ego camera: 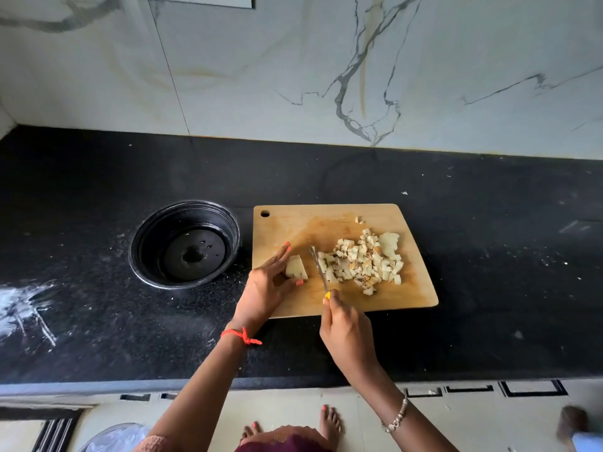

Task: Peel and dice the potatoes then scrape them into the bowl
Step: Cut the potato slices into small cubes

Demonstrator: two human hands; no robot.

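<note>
- The left hand [266, 288] pinches a pale, peeled chunk [296, 268] between thumb and forefinger near the board's [342, 220] left edge.
- The right hand [342, 324] grips the knife [319, 268] by its yellow handle; the blade stands between chunk and dice.
- The dice [365, 264], small cream cubes, some brown-tinged, lie heaped toward the board's right edge.
- The black bowl [141, 236] sits on the counter [489, 256] just beside the board's left edge.
</note>
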